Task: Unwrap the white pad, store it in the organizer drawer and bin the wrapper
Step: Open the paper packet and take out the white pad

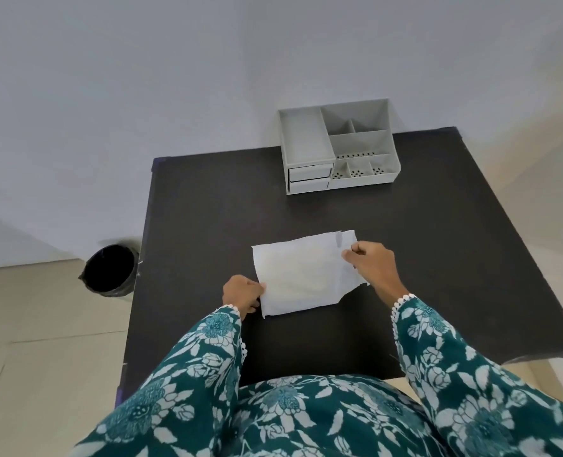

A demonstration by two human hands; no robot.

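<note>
A white wrapped pad [303, 273] lies flat in the middle of the dark table [422, 258]. My left hand [243, 293] pinches its near left edge. My right hand [370, 265] pinches the wrapper's right edge, where the wrapper looks torn or folded back. The grey organizer [339, 148] stands at the table's far side, its two small drawers [309, 178] at the front left both closed. A black-lined bin [110, 270] stands on the floor left of the table.
The organizer's top has several open compartments. A pale wall rises behind the table. Tiled floor lies to the left, and the table's front edge is close to my body.
</note>
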